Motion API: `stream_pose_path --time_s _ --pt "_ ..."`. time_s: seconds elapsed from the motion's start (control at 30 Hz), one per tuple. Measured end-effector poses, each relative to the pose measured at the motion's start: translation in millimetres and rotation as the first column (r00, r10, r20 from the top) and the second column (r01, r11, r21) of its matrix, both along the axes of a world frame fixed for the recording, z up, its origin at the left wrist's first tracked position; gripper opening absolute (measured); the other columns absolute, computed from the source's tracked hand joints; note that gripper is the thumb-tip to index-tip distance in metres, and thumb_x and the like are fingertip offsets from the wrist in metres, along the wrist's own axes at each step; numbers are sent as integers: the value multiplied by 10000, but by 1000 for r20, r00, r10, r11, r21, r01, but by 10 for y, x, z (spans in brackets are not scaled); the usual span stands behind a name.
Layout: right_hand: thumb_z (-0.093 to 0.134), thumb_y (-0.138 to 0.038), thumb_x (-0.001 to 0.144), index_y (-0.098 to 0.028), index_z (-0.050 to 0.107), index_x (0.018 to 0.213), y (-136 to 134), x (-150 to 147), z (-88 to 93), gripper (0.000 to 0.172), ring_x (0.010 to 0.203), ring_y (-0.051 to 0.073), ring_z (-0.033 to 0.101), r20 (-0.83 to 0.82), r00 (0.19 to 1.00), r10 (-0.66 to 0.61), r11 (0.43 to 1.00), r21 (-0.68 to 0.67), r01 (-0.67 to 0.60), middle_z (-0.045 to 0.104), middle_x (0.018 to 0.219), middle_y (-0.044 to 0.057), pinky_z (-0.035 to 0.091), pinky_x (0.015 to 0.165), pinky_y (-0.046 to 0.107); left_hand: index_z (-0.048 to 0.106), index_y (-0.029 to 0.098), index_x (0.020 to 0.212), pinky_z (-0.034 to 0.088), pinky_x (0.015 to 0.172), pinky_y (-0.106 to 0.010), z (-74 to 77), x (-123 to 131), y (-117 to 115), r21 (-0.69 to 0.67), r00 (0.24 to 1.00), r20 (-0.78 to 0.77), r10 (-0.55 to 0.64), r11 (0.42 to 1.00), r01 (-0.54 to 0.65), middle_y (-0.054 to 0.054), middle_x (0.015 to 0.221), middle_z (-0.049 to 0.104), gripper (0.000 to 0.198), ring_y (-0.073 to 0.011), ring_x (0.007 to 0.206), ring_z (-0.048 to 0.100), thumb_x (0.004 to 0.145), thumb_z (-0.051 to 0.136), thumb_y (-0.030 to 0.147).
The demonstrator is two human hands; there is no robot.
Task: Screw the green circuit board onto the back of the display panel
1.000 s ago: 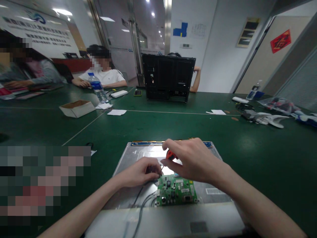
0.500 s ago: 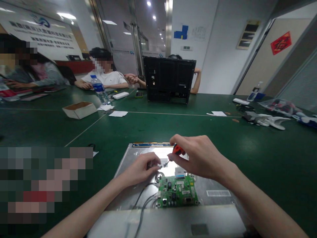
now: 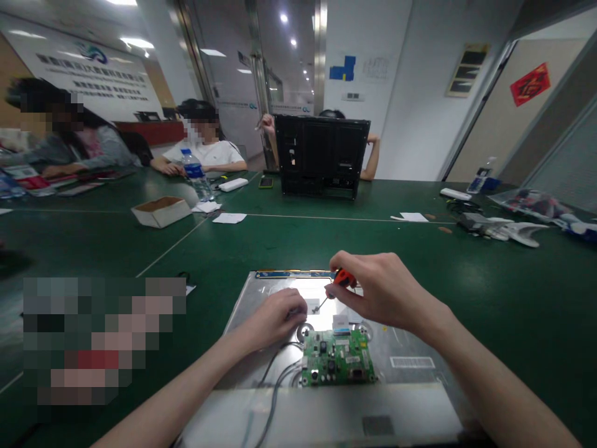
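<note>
My right hand grips a small screwdriver by its orange and black handle. The thin shaft slants down to the left, and a small grey bit, perhaps a screw, shows at its tip. My left hand is curled just left of that tip, thumb against the bent fingers. Whatever lies inside it is hidden. Both hands are over the metal back of a flat display panel. Below them, a green circuit board sits on the panel, with dark cables running from its left side.
Across the green table stands a black monitor housing, with a person behind it. Beyond my left hand are an open box, a water bottle and paper. White and grey items lie far right. Other people sit at left.
My left fingers have closed in, and the small pieces seen at their tips are now hidden. The screwdriver stays in my right hand. The person behind the monitor has raised a hand. The view has shifted slightly.
</note>
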State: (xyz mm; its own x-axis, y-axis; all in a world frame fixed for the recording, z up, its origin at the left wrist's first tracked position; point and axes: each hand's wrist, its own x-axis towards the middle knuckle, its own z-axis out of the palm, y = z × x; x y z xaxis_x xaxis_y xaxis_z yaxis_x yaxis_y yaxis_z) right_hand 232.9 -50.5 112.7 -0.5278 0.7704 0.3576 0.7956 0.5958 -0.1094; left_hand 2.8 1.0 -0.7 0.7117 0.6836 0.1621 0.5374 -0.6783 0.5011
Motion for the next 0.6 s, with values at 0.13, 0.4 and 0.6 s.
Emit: stream_pose_path --time_s 0.13,0.4,0.6 --pt "559 -340 894 -193 548 969 -18 37 24 165 644 161 634 -11 1000 -2 1000 20 3 708 798 9 284 535 249 605 165 812 389 670 -282 184 -53 -54 12 1000 -26 0 1000 0 -30 822 607 78 -183 756 549 841 550 119" --pt "567 -338 901 -192 547 966 -121 94 84 161 630 154 632 -31 998 55 998 22 -54 705 789 -3 289 532 249 579 176 848 381 615 -263 385 -22 -495 -31 962 -27 -271 962 270 -29 837 593 135 -170 747 536 787 529 66" --pt "606 -316 886 -202 553 951 -204 92 124 141 661 138 620 3 988 157 985 -72 -157 699 820 -14 304 556 248 548 170 803 362 573 -257 294 1 -465 -23 926 41 -375 926 376 -14 771 565 139 -154 692 520 729 538 53"
